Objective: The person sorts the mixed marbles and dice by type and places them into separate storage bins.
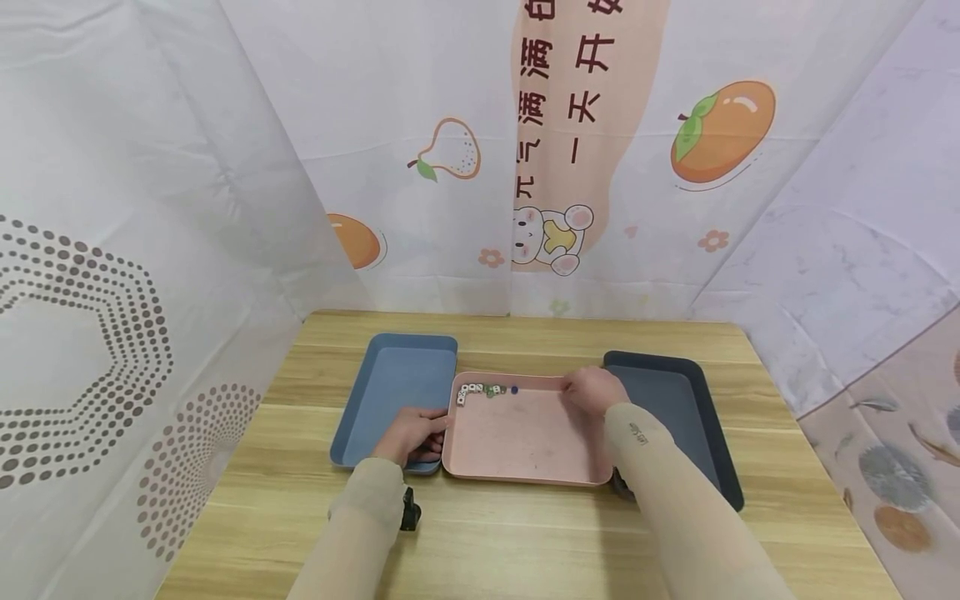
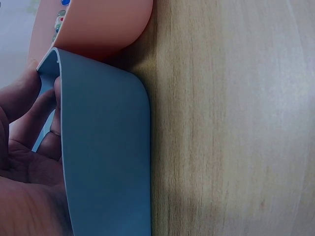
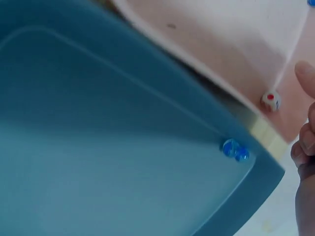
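Observation:
My left hand (image 1: 416, 433) is at the side where the light blue tray (image 1: 352, 417) meets the pink tray (image 1: 525, 480). In the left wrist view, its thumb (image 2: 22, 96) presses at the blue tray's rim and its fingers curl behind that wall, inside the tray. My right hand (image 1: 596, 390) reaches over the far right corner of the pink tray. A white die with a red dot (image 3: 270, 101) lies in a corner there, close to the right thumb (image 3: 306, 77). Dice (image 1: 472, 387), greenish pieces (image 1: 491, 389) and a blue bead (image 1: 514, 389) line the far left edge.
A dark blue tray (image 1: 705, 408) stands on the right, partly under the right forearm, with two blue beads (image 3: 235, 150) in one corner. All three trays stand on a wooden table (image 1: 510, 542). Printed curtains (image 1: 450, 75) hang behind it.

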{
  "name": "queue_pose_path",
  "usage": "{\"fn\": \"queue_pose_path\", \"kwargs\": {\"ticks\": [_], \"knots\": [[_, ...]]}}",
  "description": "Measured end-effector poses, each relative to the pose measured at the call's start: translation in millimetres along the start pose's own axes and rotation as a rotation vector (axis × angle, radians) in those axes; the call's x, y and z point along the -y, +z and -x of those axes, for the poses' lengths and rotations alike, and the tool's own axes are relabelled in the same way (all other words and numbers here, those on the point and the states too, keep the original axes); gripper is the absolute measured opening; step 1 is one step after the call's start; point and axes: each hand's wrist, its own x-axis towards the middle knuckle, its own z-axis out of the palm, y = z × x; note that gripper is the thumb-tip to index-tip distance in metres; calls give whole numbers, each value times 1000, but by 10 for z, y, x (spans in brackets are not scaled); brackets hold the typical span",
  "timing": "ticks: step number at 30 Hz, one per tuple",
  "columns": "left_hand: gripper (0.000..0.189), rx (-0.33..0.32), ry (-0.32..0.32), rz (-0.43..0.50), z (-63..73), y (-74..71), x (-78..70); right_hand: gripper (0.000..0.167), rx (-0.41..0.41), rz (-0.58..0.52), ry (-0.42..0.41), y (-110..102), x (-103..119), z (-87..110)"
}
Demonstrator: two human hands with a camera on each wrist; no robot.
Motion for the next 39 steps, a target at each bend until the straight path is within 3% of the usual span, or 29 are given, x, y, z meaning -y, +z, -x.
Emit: {"fn": "queue_pose_path", "kwargs": {"ticks": [8,17,24,39], "knots": [[41,2,-3,1,2,4,-9,17,-9,-181,35,-96,-171,32],[41,2,1,-9,12,3,-18,18,-62,-288,67,-198,-359,128],[42,3,-2,-7,-17,-10,1,32,-87,-427,142,-213,-566,212],[42,-1,-1,-17,23,-2,-15,34,-148,-416,218,-287,-852,458]]}}
